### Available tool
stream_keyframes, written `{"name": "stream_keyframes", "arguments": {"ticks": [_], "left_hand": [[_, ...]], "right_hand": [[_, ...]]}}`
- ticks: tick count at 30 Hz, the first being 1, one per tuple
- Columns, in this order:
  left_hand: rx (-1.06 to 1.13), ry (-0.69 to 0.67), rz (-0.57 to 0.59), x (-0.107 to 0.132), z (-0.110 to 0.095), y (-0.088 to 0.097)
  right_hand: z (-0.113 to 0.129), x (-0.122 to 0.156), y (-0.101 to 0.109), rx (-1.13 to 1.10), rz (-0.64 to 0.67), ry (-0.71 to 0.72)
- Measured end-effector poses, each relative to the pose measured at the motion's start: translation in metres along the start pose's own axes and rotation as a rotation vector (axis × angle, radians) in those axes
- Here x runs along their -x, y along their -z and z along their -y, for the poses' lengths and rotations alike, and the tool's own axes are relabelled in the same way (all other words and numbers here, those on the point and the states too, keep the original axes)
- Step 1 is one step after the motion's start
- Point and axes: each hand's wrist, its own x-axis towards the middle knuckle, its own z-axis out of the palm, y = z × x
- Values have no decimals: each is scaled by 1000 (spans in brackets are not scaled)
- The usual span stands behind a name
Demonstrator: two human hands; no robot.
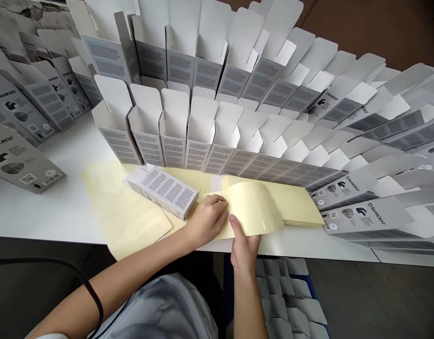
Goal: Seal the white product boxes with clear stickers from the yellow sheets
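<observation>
Passage: white table, front right strip | Far side: blocked, upright cartons | Left: lying carton obstructs low approach

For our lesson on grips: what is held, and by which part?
The curled sheet: right hand grips its near edge; left hand touches its left side.

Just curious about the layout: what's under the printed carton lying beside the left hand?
Yellow sheets show along both long sides of the printed carton, apparently running beneath it; what its underside covers cannot be seen.
</observation>
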Motion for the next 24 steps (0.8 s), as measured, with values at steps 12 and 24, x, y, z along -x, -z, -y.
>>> {"name": "stream_keyframes", "arguments": {"ticks": [12,24], "left_hand": [[-30,7,366,-32,-14,33],[-100,-135,487,-46,-8,36]], "right_hand": [[3,-11,20,161,186,200],[0,-14,25,173,198,138]]}}
